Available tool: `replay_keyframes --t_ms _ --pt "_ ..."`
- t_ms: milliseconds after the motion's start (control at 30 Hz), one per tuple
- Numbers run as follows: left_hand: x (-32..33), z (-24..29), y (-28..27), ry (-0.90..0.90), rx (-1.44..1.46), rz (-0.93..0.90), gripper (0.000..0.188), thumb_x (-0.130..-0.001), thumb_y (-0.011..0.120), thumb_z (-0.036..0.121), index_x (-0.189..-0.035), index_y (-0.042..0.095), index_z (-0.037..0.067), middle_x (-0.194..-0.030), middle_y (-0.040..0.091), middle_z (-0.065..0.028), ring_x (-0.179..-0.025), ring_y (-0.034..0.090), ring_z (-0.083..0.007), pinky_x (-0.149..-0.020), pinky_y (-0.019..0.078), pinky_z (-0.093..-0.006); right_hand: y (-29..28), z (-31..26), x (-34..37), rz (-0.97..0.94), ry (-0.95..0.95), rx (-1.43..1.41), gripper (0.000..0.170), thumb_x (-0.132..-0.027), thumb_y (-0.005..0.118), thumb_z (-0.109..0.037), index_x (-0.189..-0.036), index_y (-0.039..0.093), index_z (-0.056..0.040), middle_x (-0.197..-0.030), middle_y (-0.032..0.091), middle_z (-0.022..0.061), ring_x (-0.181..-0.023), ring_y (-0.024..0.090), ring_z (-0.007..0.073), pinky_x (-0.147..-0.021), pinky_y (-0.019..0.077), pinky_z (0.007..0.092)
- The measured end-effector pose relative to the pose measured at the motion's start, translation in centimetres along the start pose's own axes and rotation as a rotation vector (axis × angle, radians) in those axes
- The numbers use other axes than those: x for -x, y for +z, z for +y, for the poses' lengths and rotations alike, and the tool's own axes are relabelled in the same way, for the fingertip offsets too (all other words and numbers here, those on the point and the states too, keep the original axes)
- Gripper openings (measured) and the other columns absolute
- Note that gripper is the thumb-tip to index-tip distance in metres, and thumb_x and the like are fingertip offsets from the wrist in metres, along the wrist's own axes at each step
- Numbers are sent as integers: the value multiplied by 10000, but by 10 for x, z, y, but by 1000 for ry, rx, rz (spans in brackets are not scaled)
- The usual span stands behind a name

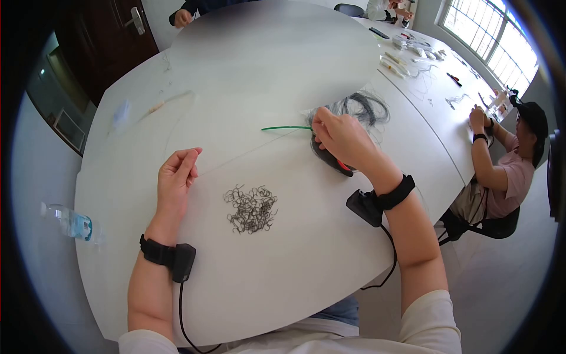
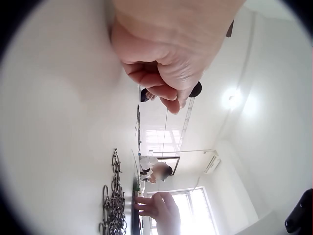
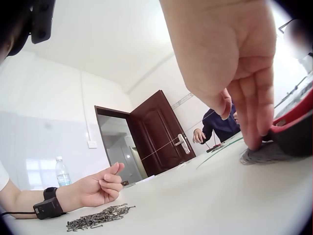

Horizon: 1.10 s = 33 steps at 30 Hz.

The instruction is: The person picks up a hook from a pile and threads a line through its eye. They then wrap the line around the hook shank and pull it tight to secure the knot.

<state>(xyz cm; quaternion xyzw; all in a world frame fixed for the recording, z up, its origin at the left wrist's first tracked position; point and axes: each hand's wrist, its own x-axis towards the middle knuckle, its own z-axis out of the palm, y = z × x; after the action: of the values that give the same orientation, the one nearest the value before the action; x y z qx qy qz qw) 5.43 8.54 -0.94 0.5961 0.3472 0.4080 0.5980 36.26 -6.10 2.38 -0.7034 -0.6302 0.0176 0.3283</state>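
Note:
My left hand point(image 1: 178, 171) pinches one end of a thin clear fishing line point(image 1: 250, 153) between thumb and curled fingers, above the table at left. Taut, the line runs across to my right hand point(image 1: 343, 137), whose thumb and index finger pinch it. The other right fingers point(image 3: 249, 110) point down beside a bundle of grey line point(image 3: 264, 152). Partly hidden under that hand lies a black object with a red inner edge point(image 1: 330, 156). A thin green strip point(image 1: 286, 128) sticks out to its left. Between my forearms sits a pile of small dark fish hooks point(image 1: 252, 209).
A water bottle point(image 1: 68, 223) lies at the left edge in the head view. Dark strands point(image 1: 362, 109) spread beyond my right hand. Packets and tools point(image 1: 413, 44) are at the far right. Another person point(image 1: 501, 159) sits at right; cables hang from both wrist cameras.

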Motion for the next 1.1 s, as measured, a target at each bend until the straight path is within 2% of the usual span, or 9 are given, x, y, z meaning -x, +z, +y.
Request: replay_keyframes --t_ms 367,433,467,533,900,1000,1100 --pt "0 -4 -2 10 -73 -25 194 -956 667 237 -1028 710 61 -646 522 80 -573 401 14 -504 300 -155 -3 -4 2 -43 -19 70 130 -934 549 -135 -904 554 -9 -650 609 199 -633 604 407 -612 481 485" --pt "1 -3 -1 41 -78 -39 201 -955 669 241 -1025 711 57 -660 537 79 -577 407 15 -513 305 -159 -7 -8 1 -124 42 177 167 -985 519 -172 -931 539 -15 -731 679 119 -675 697 256 -630 515 350" --pt "1 -1 -1 40 -82 -32 201 -955 669 241 -1025 711 57 -660 537 79 -577 407 15 -513 305 -159 -6 -8 0 -127 37 172 167 -985 519 -172 -931 539 -15 -731 679 119 -675 697 256 -630 515 350" --pt "2 1 0 25 -81 -35 202 -954 671 237 -1025 713 52 -686 559 77 -582 409 13 -522 307 -163 -4 -6 2 -54 0 86 125 -929 557 -134 -904 564 -11 -667 620 190 -650 612 400 -616 483 482" --pt "6 7 3 -11 -123 -32 234 -971 645 240 -1073 716 42 -635 490 92 -572 390 7 -529 302 -168 -7 -18 2 -61 -11 146 103 -912 579 -131 -890 572 -30 -684 624 188 -665 614 400 -618 481 476" --pt "5 7 3 -10 -121 -43 238 -973 640 239 -1076 718 39 -635 490 92 -569 386 6 -528 304 -169 -11 -29 1 -116 50 255 98 -911 585 -124 -879 567 -34 -650 608 183 -637 607 391 -603 478 463" --pt "5 6 5 -10 -114 -52 239 -975 636 238 -1069 721 36 -641 500 88 -570 385 6 -529 304 -170 -9 -25 2 -98 -17 266 96 -908 596 -120 -875 564 -34 -637 603 173 -621 605 379 -595 478 452"
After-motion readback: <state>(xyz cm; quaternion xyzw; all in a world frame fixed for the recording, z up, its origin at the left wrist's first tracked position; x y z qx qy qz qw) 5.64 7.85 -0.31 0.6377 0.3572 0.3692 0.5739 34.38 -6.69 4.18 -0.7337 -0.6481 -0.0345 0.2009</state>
